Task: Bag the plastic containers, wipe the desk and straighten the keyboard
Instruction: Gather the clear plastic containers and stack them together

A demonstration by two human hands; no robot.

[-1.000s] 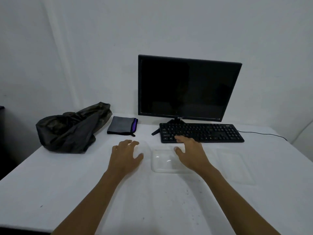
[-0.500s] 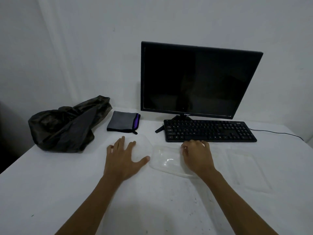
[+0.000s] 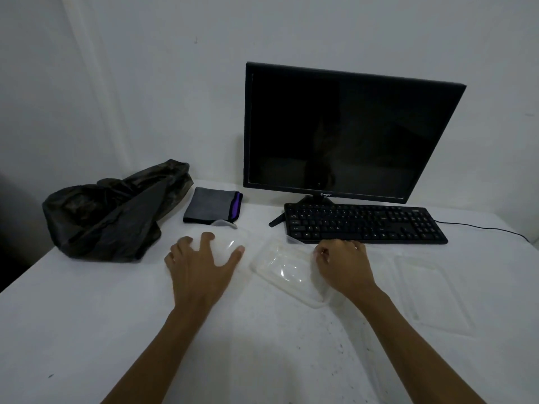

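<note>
Desk (image 3: 87, 330), white covering, lightly speckled with dark specks toward the near edge.

Left hand (image 3: 201, 263): fingers spread and curved over a clear plastic container (image 3: 230, 243), thumb at its right edge, gripping it from above. The container sits just in front of the folded cloth.

Right hand (image 3: 342, 265): fingers curled onto the right edge of a second clear container (image 3: 280, 266), which lies tilted between the two hands, its far corner near the keyboard's front edge. Whether the fingers pinch the rim or only press it cannot be told from this view.

Clear lid (image 3: 431, 293): flat on the desk, right of the right forearm, apart from both hands.

Black plastic bag (image 3: 108, 217): crumpled, far left of the desk, against the wall.

Cloth (image 3: 210, 208): grey, folded, purple trim on its right side, between bag and monitor.

Keyboard (image 3: 364, 223): black, in front of the monitor, its cable running off to the right.

Monitor (image 3: 344, 132): black, screen dark, on a stand behind the keyboard.
</note>
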